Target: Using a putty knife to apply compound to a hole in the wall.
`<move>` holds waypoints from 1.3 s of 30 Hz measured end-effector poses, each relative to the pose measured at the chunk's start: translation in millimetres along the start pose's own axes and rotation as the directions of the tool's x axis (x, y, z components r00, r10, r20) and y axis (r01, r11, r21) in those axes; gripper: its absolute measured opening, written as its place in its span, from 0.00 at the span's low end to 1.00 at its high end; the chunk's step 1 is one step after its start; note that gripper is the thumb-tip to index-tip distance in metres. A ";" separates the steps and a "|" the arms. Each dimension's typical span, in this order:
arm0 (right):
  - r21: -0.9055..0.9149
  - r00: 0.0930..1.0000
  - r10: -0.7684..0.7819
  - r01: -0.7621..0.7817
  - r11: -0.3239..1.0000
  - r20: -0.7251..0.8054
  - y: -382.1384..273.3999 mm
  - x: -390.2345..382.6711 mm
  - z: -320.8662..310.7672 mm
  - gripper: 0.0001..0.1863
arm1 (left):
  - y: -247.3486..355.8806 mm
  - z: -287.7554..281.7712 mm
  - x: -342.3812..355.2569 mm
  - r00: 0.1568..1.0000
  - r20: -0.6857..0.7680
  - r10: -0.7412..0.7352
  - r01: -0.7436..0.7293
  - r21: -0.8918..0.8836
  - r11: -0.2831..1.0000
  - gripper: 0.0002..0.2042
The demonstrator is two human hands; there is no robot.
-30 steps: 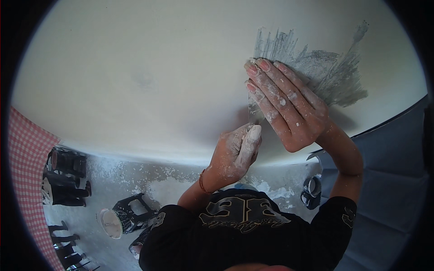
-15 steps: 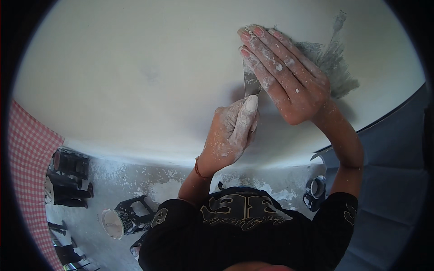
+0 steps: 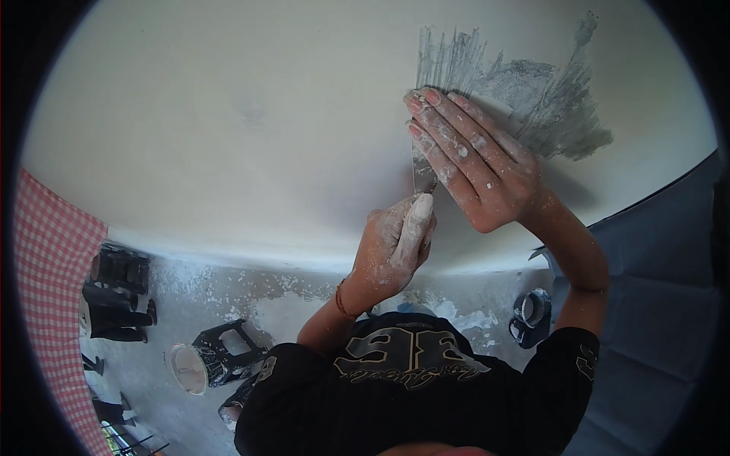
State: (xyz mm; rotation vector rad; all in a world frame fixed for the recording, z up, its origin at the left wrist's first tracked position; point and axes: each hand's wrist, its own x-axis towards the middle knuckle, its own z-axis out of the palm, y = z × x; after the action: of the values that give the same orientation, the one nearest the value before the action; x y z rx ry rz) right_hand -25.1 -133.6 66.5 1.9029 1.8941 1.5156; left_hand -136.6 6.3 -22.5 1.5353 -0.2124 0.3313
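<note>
My left hand [image 3: 397,242], dusted white and with a bead bracelet at its wrist, is closed round the lower end of a putty knife [image 3: 423,176]. The knife's flat metal blade lies against a pale wall [image 3: 251,167]. My right hand [image 3: 480,161] lies flat over the blade, fingers stretched out side by side and flecked with white paste. It hides most of the blade and its edge. Above and to the right of the fingers is a grey scraped patch [image 3: 559,106] with streaky borders.
Pink checked cloth [image 3: 57,235] hangs at left, a blue-grey sheet [image 3: 646,296] at right. On the white-spattered floor [image 3: 293,311] stand a white bucket [image 3: 187,369], a black stool [image 3: 236,346] and a dark pot [image 3: 532,308]. A person's dark-trousered legs [image 3: 118,323] show at left.
Both hands and the putty knife have slid down the wall toward me. Grey streaks that the fingers covered before now show above them.
</note>
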 end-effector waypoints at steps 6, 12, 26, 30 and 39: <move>0.007 1.000 -0.012 0.011 1.000 0.024 -2.0 0.6 4.6 0.15 | -1.1 -5.3 -0.2 0.995 0.029 -0.095 0.097 -0.070 0.993 0.27; 0.016 0.999 -0.012 0.012 1.000 0.035 -2.5 -3.5 6.9 0.14 | -6.9 -11.7 1.0 0.985 0.102 -0.142 0.149 -0.064 0.987 0.21; -0.048 0.998 -0.041 0.039 0.998 -0.039 9.9 8.0 9.8 0.14 | -0.8 -19.4 14.2 0.987 0.129 -0.095 0.103 -0.059 0.993 0.19; -0.088 0.995 -0.070 0.064 0.994 -0.064 16.1 15.5 6.3 0.14 | 2.6 -15.9 20.7 0.997 0.067 0.030 -0.023 -0.091 0.996 0.25; -0.124 0.996 0.011 -0.023 0.992 -0.094 24.0 34.3 -6.8 0.15 | 37.3 -22.5 33.6 0.999 0.040 0.015 -0.013 -0.040 0.999 0.28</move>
State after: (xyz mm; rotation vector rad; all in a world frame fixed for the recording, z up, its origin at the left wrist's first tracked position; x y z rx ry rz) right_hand -20.2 -116.3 104.9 1.8302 1.7749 1.7128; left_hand -119.5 31.5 23.3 1.5031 -0.2601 0.3060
